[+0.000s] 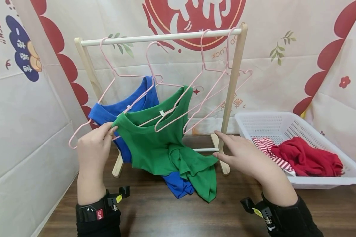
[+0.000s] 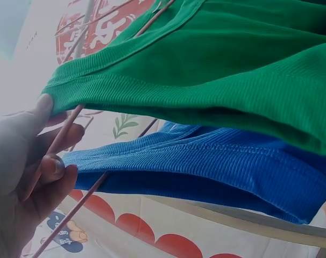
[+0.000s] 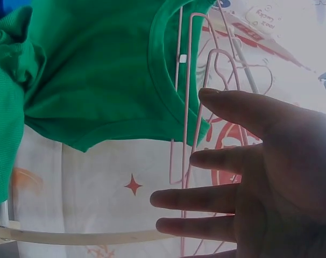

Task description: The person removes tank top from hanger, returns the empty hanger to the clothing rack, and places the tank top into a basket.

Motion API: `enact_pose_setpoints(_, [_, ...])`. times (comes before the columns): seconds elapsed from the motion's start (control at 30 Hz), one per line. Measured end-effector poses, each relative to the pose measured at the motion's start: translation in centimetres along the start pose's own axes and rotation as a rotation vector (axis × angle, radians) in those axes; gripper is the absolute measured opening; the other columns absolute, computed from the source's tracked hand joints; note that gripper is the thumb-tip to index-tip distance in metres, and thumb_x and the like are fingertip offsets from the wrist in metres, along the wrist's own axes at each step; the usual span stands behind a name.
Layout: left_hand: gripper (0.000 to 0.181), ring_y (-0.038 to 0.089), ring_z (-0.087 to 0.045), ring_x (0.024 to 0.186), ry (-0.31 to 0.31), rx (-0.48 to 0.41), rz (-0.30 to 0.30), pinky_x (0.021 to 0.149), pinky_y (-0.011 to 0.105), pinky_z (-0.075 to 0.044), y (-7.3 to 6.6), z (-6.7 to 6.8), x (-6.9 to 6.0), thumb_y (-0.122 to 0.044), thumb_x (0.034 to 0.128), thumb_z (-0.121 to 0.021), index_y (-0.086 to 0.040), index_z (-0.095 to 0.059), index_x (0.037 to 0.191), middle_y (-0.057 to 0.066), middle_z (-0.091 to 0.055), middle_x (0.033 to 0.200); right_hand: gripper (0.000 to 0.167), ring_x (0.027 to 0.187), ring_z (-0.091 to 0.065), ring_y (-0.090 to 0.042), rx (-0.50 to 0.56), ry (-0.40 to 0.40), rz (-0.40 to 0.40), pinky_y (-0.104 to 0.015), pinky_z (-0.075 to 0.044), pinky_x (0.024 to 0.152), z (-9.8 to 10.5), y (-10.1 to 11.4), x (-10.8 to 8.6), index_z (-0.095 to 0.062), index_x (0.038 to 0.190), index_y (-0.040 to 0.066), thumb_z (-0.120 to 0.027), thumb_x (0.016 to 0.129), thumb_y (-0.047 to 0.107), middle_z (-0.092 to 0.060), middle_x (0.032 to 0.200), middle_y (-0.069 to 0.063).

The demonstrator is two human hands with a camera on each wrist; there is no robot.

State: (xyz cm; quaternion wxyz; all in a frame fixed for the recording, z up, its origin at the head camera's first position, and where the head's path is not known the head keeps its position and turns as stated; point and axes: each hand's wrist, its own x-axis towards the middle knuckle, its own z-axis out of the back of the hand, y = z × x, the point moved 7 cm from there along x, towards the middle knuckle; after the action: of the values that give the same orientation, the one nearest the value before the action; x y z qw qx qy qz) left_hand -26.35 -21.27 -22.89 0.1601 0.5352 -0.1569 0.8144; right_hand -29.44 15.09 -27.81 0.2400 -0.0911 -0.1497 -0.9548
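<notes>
My left hand (image 1: 95, 148) pinches the left shoulder of a green tank top (image 1: 154, 141). The top hangs on a pink hanger (image 1: 149, 59), whose arm runs past my curled fingers in the left wrist view. Behind it a blue tank top (image 1: 121, 105) hangs on another pink hanger (image 1: 106, 62). The lower part of the green top is bunched, its hem hanging at the front. My right hand (image 1: 249, 154) is held near the rack's right post with fingers extended, gripping nothing. In the right wrist view its spread fingers (image 3: 200, 199) are beside the bare hangers.
A wooden rack with a white rail (image 1: 172, 37) stands on the brown table (image 1: 166, 220). Two bare pink hangers (image 1: 201, 102) hang at its right end. At the right, a white basket (image 1: 323, 181) holds a red garment (image 1: 308, 158) and a red-and-white striped one (image 1: 268, 148).
</notes>
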Motion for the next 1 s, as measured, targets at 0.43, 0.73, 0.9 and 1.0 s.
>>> enact_pose_setpoints(0.43, [0.017,0.025,-0.061,0.059,0.169,-0.081,0.126,0.055,0.039,-0.049,0.9,-1.3,-0.3,-0.015,0.0916,-0.069,-0.001,-0.071,0.101,0.011,-0.066,0.069,0.071,0.123,-0.048,-0.040,0.023,-0.011,0.016,-0.058,-0.038,0.099,-0.4,-0.2,0.4,-0.038,0.148,0.006,-0.062,0.094,0.044,-0.052,0.134,-0.022])
enact_pose_setpoints(0.73, [0.024,0.021,-0.059,0.066,0.293,-0.180,0.338,0.059,0.029,-0.045,2.9,-2.2,-1.0,-0.026,0.0972,-0.062,-0.005,-0.072,0.105,0.007,-0.066,0.074,0.065,0.126,-0.046,-0.042,0.012,-0.040,0.015,-0.059,-0.036,0.101,-0.7,-1.1,1.1,-0.040,0.146,0.004,-0.061,0.096,0.040,-0.052,0.135,-0.024])
enact_pose_setpoints(0.9, [0.031,0.022,-0.060,0.071,0.407,-0.245,0.448,0.064,0.032,-0.049,4.1,-3.0,-1.8,-0.032,0.0990,-0.057,-0.005,-0.071,0.108,0.008,-0.067,0.079,0.063,0.126,-0.046,-0.042,0.008,-0.052,0.014,-0.059,-0.036,0.100,-0.8,-1.4,1.5,-0.042,0.145,0.003,-0.061,0.096,0.037,-0.052,0.134,-0.024])
enact_pose_setpoints(1.0, [0.034,0.022,-0.062,0.071,0.463,-0.289,0.481,0.066,0.034,-0.048,4.7,-3.5,-2.2,-0.034,0.0998,-0.055,-0.005,-0.071,0.107,0.008,-0.066,0.077,0.061,0.125,-0.047,-0.042,-0.001,-0.063,0.009,-0.060,-0.036,0.099,-0.8,-1.6,1.7,-0.043,0.144,0.003,-0.060,0.096,0.036,-0.053,0.134,-0.024])
